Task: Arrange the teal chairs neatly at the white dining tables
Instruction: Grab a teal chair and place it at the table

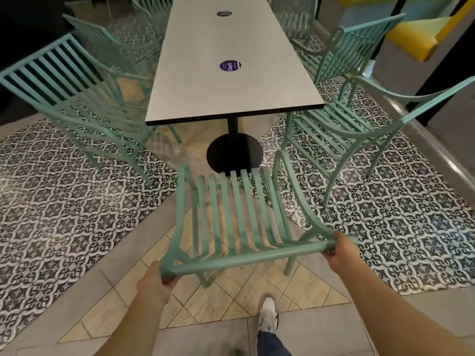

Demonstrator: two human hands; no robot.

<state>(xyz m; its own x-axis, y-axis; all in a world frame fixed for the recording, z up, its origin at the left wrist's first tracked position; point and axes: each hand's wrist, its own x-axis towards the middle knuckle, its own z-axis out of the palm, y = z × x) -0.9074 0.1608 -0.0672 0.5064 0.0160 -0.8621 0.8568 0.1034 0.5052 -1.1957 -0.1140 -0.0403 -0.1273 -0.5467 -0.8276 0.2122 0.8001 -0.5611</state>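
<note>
Both hands, left hand [156,278] and right hand [339,250], gripped the top rail of the teal chair [231,209] just short of the white table's [231,73] end, which looked rigid, light metal.

- Left hand [154,280] and right hand [339,250] each grip one end of the top rail of a teal slatted chair [231,214], which faces the short end of the long white table [226,62].
- Table's black pedestal base [234,153] just beyond the chair's seat.
- More teal chairs flank both long sides.
- Purple round sticker [229,65] on tabletop.
- Sneaker [268,316] on the floor below.
</note>
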